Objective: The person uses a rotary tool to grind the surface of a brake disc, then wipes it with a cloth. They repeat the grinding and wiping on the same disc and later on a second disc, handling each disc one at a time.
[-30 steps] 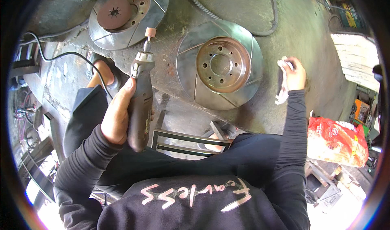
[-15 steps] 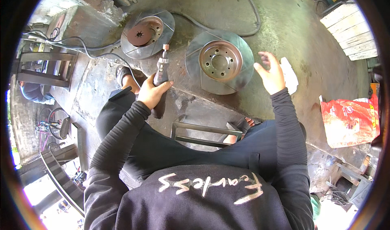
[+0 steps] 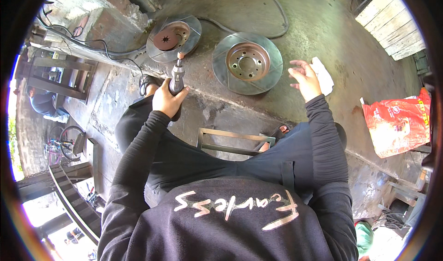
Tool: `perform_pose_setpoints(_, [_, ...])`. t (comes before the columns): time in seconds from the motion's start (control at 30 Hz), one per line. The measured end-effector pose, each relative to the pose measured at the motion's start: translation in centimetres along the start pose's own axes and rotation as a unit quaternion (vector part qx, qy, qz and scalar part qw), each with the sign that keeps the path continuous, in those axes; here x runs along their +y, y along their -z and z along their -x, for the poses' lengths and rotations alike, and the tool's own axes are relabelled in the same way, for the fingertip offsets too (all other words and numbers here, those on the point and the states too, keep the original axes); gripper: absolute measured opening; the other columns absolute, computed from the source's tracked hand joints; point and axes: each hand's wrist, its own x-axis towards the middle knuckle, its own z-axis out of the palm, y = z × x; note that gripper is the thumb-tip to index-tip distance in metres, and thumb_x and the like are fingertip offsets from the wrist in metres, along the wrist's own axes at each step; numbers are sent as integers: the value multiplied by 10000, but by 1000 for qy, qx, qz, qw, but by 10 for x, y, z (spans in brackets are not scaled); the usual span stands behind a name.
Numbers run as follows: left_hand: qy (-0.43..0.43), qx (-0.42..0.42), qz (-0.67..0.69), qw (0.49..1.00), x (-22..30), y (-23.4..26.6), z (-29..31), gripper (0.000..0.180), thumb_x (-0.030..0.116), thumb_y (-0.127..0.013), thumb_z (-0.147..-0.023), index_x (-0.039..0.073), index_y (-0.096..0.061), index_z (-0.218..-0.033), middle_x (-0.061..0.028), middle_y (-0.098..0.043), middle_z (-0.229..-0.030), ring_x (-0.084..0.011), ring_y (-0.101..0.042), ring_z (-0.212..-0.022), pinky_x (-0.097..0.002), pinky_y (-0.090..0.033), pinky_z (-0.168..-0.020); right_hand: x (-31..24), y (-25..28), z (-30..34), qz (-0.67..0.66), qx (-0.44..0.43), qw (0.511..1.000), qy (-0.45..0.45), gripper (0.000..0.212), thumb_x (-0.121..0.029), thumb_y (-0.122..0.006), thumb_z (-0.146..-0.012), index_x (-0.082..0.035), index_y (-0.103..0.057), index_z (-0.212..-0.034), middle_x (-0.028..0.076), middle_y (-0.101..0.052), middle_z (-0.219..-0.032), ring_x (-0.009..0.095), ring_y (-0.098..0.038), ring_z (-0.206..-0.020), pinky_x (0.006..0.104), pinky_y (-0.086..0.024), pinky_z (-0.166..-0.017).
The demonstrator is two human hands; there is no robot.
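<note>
My left hand [image 3: 167,98] is wrapped round a grey rotary grinding tool [image 3: 176,80]. The small reddish stone [image 3: 180,56] on its tip points away from me, between two brake discs. A slotted brake disc [image 3: 220,60] with a rusty brown hub lies flat in front of me, apart from the tool. Farther left lies a second brake disc [image 3: 196,32], partly covered by a round brown sanding disc [image 3: 165,39]. My right hand [image 3: 305,82] is raised beside the nearer disc, fingers loosely spread and holding nothing. A white cloth or paper [image 3: 324,78] lies just beyond it.
A grey hose [image 3: 285,23] curves across the concrete behind the discs. Dark cables [image 3: 108,52] trail at the left. A metal frame [image 3: 230,134] stands between my legs. A red plastic bag [image 3: 397,127] lies right, near a wooden crate [image 3: 390,25]. Another person [image 3: 45,105] is far left.
My left hand has shifted left with the rotary tool, slightly farther from the nearer brake disc. My right hand stays beside that disc, its fingers a little changed. The whole view has turned slightly.
</note>
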Motion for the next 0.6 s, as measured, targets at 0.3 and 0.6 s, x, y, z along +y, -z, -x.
perform_pose_setpoints(0.3, [32,-53,471,880,62,-17,43,242,166,-738,-816,21,-581,-927,-1,-600,-798,-76,-521,-704,-243,-433,-633,-19,-124,65,-210,-265,938,73,694,-324,-667,-889,-53,-298,-1411,138,-510,-1172,188,-536,-1054,327,-439,-935])
perform_pose_setpoints(0.6, [18,-66,358,931,98,-75,51,341,263,-645,-900,-22,-548,-1060,-187,-582,-1013,-271,-552,-882,-390,-469,-762,6,-156,91,-392,-198,898,28,693,-327,-631,-924,-15,-259,-1419,118,-459,-1300,201,-424,-1217,335,-316,-1059])
